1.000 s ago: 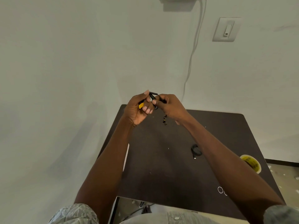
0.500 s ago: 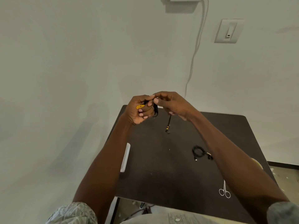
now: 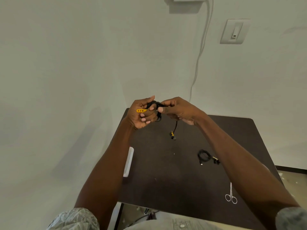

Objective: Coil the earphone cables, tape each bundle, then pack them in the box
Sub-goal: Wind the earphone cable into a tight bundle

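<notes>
My left hand (image 3: 141,114) grips a coiled black earphone cable (image 3: 155,106) above the far edge of the dark table (image 3: 166,171). A yellow strap (image 3: 141,110) sticks out leftward from the coil across my palm. My right hand (image 3: 178,110) pinches the same cable just right of the coil. Its loose end hangs below my right hand, with the earbuds (image 3: 172,135) dangling over the table. A second coiled black earphone bundle (image 3: 205,156) lies on the table to the right. The box is not in view.
Small silver scissors (image 3: 230,195) lie near the table's right front. A white flat object (image 3: 128,161) lies at the table's left edge, partly behind my left forearm. A white wall with a hanging cord (image 3: 199,55) and a switch (image 3: 234,31) stands behind the table.
The hanging cable end has lengthened and the earbuds have dropped lower. The yellow strap has come further out to the left. The view has shifted, revealing the scissors and hiding the yellow tape roll.
</notes>
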`<control>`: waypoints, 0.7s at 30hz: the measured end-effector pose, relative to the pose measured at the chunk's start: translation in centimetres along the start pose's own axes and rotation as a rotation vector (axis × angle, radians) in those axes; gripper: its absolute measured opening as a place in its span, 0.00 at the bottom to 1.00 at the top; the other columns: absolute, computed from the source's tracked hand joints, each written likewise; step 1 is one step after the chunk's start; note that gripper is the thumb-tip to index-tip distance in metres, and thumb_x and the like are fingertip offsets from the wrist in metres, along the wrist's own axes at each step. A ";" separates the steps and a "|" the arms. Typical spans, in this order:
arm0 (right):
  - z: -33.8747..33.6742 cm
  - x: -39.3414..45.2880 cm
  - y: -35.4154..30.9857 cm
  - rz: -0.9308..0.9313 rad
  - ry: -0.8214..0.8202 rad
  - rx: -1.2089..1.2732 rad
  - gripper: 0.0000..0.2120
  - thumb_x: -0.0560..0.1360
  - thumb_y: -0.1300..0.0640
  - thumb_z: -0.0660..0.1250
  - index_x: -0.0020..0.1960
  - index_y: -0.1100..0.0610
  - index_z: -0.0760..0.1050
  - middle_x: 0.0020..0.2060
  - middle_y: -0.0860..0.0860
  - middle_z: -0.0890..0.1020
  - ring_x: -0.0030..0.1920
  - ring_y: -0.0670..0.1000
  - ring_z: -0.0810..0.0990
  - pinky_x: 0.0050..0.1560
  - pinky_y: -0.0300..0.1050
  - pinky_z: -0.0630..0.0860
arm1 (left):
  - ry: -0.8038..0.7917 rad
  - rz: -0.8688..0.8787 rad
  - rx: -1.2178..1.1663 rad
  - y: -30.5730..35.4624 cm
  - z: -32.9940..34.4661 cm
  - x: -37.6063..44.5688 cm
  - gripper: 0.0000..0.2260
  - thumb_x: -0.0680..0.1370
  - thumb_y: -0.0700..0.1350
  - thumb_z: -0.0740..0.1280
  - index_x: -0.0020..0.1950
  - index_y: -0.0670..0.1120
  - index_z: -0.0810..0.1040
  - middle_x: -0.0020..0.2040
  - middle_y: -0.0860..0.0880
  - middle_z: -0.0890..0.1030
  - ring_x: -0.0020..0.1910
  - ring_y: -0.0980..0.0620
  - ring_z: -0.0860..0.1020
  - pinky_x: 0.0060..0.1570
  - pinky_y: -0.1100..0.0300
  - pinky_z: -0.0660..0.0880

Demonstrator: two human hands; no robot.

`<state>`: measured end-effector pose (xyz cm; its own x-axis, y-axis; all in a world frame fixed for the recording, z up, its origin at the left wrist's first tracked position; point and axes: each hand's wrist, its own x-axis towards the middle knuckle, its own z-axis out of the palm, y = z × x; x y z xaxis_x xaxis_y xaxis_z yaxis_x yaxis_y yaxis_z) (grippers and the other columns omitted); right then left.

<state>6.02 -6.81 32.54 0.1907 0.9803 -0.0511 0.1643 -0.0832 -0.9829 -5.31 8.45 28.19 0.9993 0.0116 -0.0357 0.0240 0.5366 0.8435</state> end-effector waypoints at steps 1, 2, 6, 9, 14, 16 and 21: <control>0.3 -0.1 -0.1 -0.026 0.000 -0.002 0.14 0.80 0.66 0.62 0.63 0.71 0.73 0.21 0.43 0.76 0.22 0.38 0.72 0.25 0.28 0.66 | 0.006 0.004 0.006 0.0 0.2 0.1 0.24 0.82 0.49 0.51 0.29 0.44 0.73 0.16 0.53 0.64 0.13 0.56 0.62 0.20 0.62 0.61; 0.5 -0.1 -0.2 -0.046 0.028 0.008 0.14 0.79 0.66 0.63 0.62 0.73 0.74 0.20 0.43 0.76 0.22 0.38 0.73 0.25 0.27 0.67 | 0.011 0.010 0.016 0.0 0.3 0.2 0.23 0.82 0.49 0.52 0.29 0.44 0.73 0.16 0.52 0.63 0.13 0.55 0.62 0.21 0.61 0.60; 0.4 0.0 0.3 -0.053 0.158 0.016 0.10 0.78 0.65 0.66 0.56 0.71 0.78 0.23 0.45 0.79 0.24 0.39 0.74 0.29 0.28 0.68 | 0.112 0.045 0.075 0.2 0.8 0.3 0.24 0.82 0.49 0.54 0.30 0.43 0.74 0.16 0.50 0.66 0.16 0.53 0.67 0.25 0.60 0.65; 0.3 0.8 1.0 -0.077 0.268 -0.168 0.08 0.76 0.54 0.70 0.49 0.58 0.85 0.38 0.55 0.86 0.42 0.57 0.83 0.49 0.53 0.77 | 0.340 0.108 0.208 0.4 1.7 0.3 0.23 0.80 0.52 0.61 0.28 0.43 0.76 0.19 0.48 0.70 0.19 0.51 0.70 0.27 0.60 0.70; 0.5 1.4 1.1 -0.130 0.346 -0.385 0.10 0.78 0.55 0.65 0.43 0.56 0.83 0.34 0.50 0.84 0.43 0.55 0.82 0.53 0.55 0.75 | 0.660 0.239 0.332 0.6 3.3 1.5 0.23 0.77 0.54 0.68 0.29 0.39 0.74 0.24 0.44 0.73 0.21 0.46 0.72 0.23 0.63 0.68; 0.5 1.6 1.2 -0.153 0.408 -0.438 0.11 0.78 0.57 0.63 0.41 0.55 0.81 0.34 0.49 0.83 0.42 0.51 0.80 0.50 0.53 0.74 | 0.697 0.309 0.463 0.5 3.8 1.8 0.23 0.77 0.53 0.68 0.30 0.36 0.76 0.24 0.43 0.75 0.24 0.45 0.73 0.26 0.61 0.70; 0.0 1.5 1.6 -0.128 0.459 -0.516 0.12 0.79 0.53 0.64 0.46 0.60 0.82 0.38 0.56 0.81 0.37 0.49 0.74 0.39 0.47 0.68 | 0.716 0.276 0.680 1.1 2.7 0.9 0.17 0.77 0.53 0.69 0.34 0.43 0.83 0.30 0.52 0.82 0.33 0.60 0.79 0.48 0.61 0.71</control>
<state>6.59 -5.52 30.91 0.5100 0.8228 0.2508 0.6290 -0.1579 -0.7612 -4.26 6.76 30.58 0.7258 0.6830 0.0821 0.0295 -0.1502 0.9882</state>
